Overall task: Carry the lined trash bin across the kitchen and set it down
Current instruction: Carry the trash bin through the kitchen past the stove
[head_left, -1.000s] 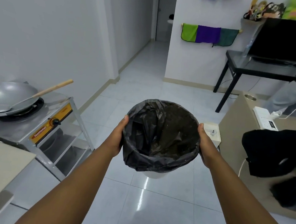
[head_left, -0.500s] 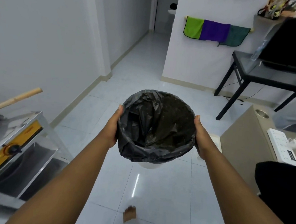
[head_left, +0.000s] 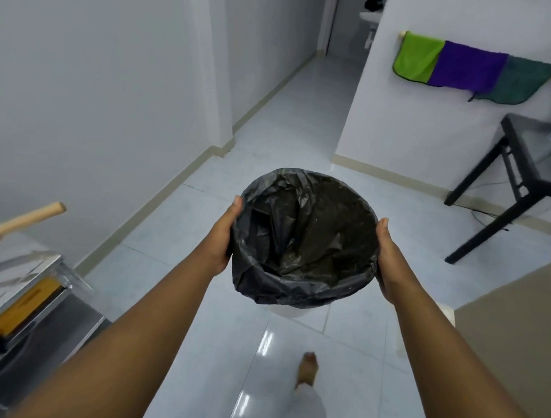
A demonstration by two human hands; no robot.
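The trash bin point(head_left: 304, 240) is lined with a crumpled black plastic bag folded over its rim; a sliver of its white body shows below. It hangs in the air above the white tiled floor, in the middle of the view. My left hand point(head_left: 223, 237) presses against its left side and my right hand point(head_left: 386, 259) against its right side, both arms stretched out. The bag looks empty inside. The fingers on the far sides of the bin are hidden.
A steel stove stand point(head_left: 17, 295) with a wooden handle point(head_left: 19, 220) sits at lower left. A beige cabinet point(head_left: 519, 340) is at right, a black table point(head_left: 531, 161) beyond it. Coloured towels point(head_left: 469, 70) hang on the wall. A corridor point(head_left: 311, 90) runs ahead. My bare foot point(head_left: 308, 371) is on the floor.
I have walked forward with the bin held between both hands. The stove stand and beige cabinet have slid toward the frame edges; the wok has left the view. A foot has stepped forward.
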